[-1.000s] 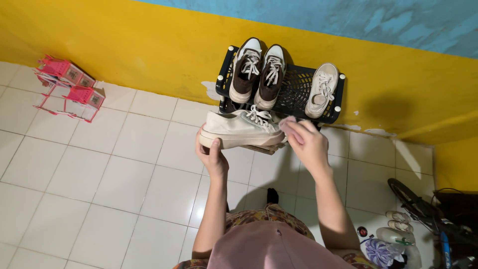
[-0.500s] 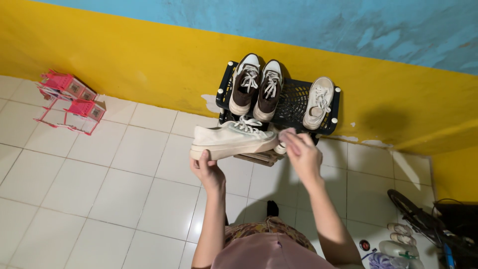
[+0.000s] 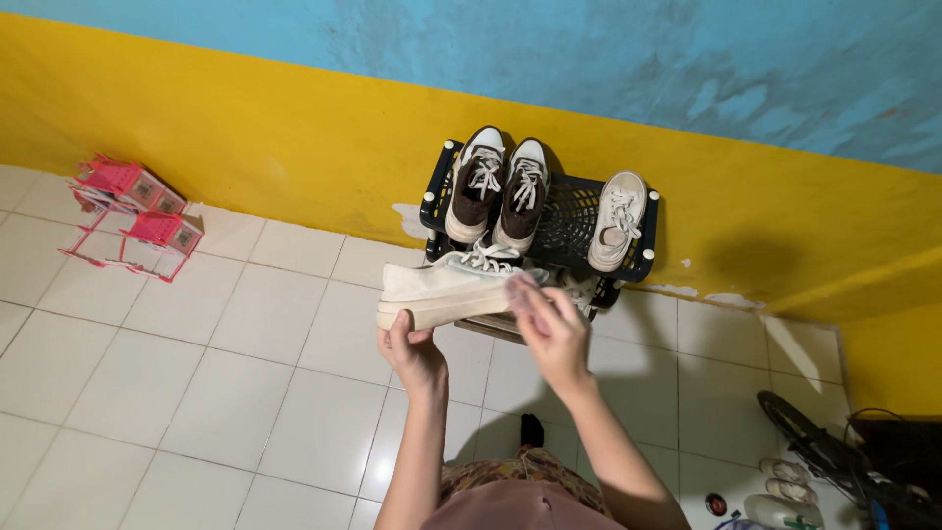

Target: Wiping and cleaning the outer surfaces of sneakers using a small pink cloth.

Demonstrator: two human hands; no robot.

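**White sneaker held up and pressed with a cloth in front of the shoe rack**

Nearest, at the bottom edge: pink garment and patterned fabric on the body, both forearms reaching away over the white tiled floor (image 3: 196, 393). Far down in the right corner, dark gear and a pair of pale sandals (image 3: 785, 479), partly cut off and hard to make out.

Further out, left hand (image 3: 412, 351) closed under the sole of a white sneaker (image 3: 444, 291), thumb up against the sole's near edge, grasping it near the left end. Sneaker lifted clear of the floor, lying on its long axis left to right, laces uppermost toward the right. Right hand (image 3: 551, 329) clenched around a small pinkish cloth (image 3: 520, 291), cloth pressed against the sneaker's right end. Both hands touching the same shoe, just beside one another.

Behind the held shoe, a black shoe rack (image 3: 571, 221) standing against the wall. On its top shelf, a pair of brown-and-white sneakers (image 3: 496, 186) side by side at the left, a single white sneaker (image 3: 614, 220) at the right, well apart from the pair. Lower shelves mostly hidden by the lifted shoe.

Off to the far left, a pink folding stand (image 3: 132, 201) lying on the tiles near the wall. Farthest, the yellow wall (image 3: 245, 128) with a blue band above.
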